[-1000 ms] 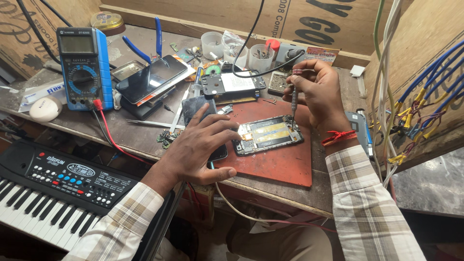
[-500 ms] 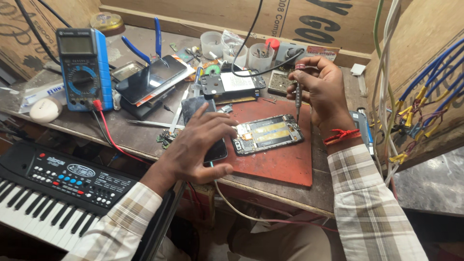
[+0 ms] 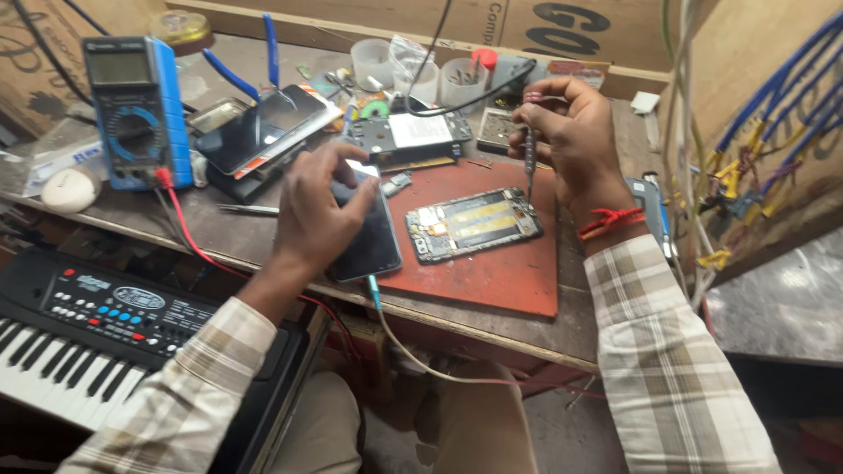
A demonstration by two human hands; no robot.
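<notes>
The left hand (image 3: 316,215) reaches forward palm down, its fingers (image 3: 347,162) curled and spread in a loose claw, wrist straight, plaid sleeve to the forearm. The right hand (image 3: 571,140) is raised, fingers (image 3: 531,96) pinched together, wrist bent and wearing a red thread.

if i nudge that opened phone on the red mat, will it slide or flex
The opened phone lies flat on the red mat, so it would probably slide rather than tip. It looks thin and light, likely a little bendy. Its exposed insides are probably fragile, so the screwdriver in the right hand could scratch them.
</notes>
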